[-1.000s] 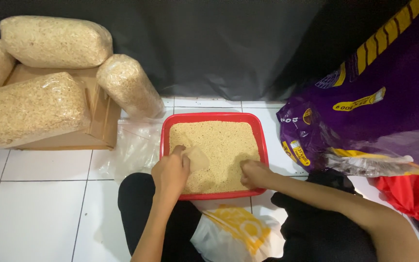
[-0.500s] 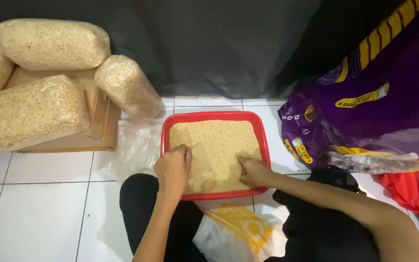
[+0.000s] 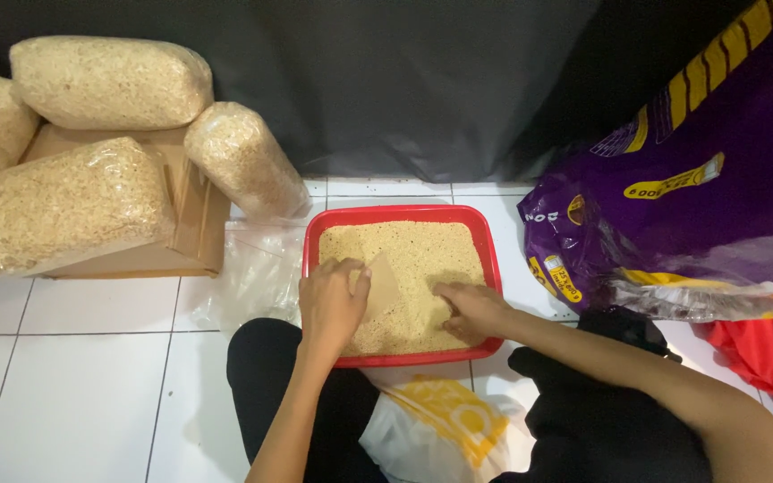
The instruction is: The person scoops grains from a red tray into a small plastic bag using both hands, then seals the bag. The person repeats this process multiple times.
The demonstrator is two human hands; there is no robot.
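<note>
The tray (image 3: 402,215) lay just ahead; left hand (image 3: 331,304) gripped a card scoop (image 3: 381,284), right hand (image 3: 469,309) curled in grain (image 3: 413,255).

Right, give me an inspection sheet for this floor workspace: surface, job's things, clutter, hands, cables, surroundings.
Surface: white tiled floor with dark grout lines.
Job's things: red rectangular plastic tray filled with pale tan grain; a small tan card-like piece stands in the grain at the left hand.
Clutter: crumpled clear plastic left of the tray; white bag with yellow print in front of it.
Hands: left hand holds the card-like piece; right hand rests in the grain, fingers pressed in.
Cables: nothing seen.
Surroundings: four clear packed bags of grain on and around a brown cardboard box, dark cloth backdrop, large purple sack, red bag.
</note>
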